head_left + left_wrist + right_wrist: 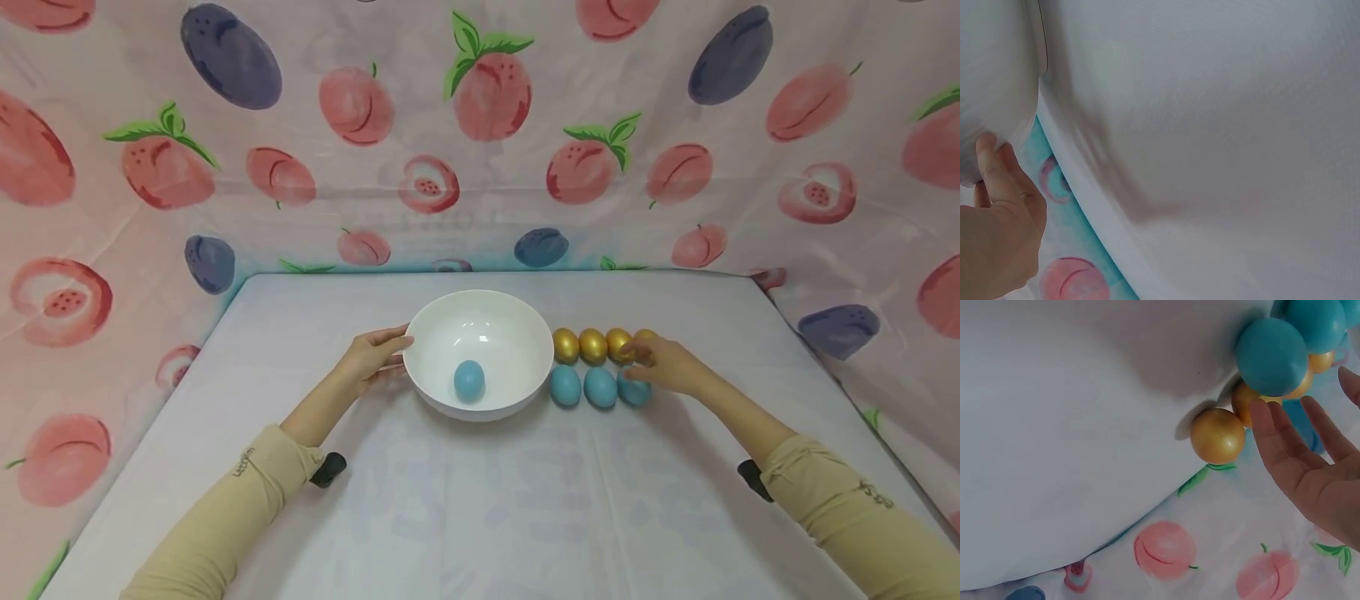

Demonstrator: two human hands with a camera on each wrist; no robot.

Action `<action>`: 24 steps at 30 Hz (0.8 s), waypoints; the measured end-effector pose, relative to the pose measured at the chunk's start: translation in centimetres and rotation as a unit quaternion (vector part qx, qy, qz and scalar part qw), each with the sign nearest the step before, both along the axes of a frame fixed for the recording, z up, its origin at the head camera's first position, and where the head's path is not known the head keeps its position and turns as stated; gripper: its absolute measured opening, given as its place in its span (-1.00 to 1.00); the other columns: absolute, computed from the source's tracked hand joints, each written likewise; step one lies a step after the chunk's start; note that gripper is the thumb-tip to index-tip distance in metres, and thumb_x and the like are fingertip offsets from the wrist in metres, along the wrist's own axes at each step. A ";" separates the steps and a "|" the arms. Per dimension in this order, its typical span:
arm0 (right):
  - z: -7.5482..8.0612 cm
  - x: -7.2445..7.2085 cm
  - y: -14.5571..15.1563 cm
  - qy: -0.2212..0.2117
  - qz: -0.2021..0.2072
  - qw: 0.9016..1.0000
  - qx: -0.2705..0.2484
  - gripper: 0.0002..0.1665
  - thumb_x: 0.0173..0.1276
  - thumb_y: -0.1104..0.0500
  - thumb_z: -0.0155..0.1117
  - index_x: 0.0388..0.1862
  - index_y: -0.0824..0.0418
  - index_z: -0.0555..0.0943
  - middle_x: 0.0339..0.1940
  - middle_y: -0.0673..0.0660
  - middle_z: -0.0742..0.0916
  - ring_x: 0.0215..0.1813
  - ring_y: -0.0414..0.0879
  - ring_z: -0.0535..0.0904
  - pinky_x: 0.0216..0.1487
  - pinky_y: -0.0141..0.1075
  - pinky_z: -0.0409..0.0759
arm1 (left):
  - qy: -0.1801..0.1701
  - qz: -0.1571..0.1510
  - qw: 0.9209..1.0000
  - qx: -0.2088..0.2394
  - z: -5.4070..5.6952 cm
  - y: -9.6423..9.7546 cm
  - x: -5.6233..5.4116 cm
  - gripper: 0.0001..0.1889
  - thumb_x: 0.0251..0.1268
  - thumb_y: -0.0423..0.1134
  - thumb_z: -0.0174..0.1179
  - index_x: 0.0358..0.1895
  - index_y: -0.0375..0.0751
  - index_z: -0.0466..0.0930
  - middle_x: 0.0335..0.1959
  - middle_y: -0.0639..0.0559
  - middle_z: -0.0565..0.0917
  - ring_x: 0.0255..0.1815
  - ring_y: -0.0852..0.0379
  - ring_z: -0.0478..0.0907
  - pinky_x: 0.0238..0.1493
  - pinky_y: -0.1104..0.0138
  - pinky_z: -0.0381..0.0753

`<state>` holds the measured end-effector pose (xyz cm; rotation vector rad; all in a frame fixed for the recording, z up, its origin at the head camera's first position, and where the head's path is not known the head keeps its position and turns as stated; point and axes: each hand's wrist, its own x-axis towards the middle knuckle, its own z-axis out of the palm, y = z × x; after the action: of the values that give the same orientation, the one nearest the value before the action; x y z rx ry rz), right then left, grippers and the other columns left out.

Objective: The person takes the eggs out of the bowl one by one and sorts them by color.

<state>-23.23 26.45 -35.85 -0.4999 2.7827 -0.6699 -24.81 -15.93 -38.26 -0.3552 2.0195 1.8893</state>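
Observation:
A white bowl (517,333) stands mid-table with one blue egg (469,381) inside it. My left hand (367,358) grips the bowl's left rim, thumb over the edge and fingers against the outer wall; the left wrist view shows these fingers on the bowl's outside (997,75). Right of the bowl lie a back row of several gold eggs (592,345) and a front row of three blue eggs (601,387). Over the right end of both rows is my right hand (667,365), fingers extended and thumb apart beside the end blue egg (1272,357). It partly covers the end eggs.
The table (480,517) has a pale cloth. A fruit-print curtain (480,225) hangs behind it and along both sides. Below each sleeve cuff shows a dark object, the left one (328,470) and the right one (753,481).

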 end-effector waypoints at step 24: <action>5.7 0.6 -9.4 0.047 0.024 0.999 0.007 -0.61 0.29 0.14 0.26 0.07 0.23 0.57 -0.07 0.23 0.67 -0.07 0.08 0.55 -0.17 -0.18 0.69 | -0.004 0.005 1.000 0.005 0.0 0.0 0.1 -0.46 0.33 -0.20 0.14 0.36 -0.20 0.30 0.33 -0.25 0.37 -0.32 0.28 0.62 -0.17 0.46 0.70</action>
<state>-22.62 17.02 -30.13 -0.6079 2.8496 -0.6317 -24.76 -15.91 -38.24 -0.3696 2.0055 1.9016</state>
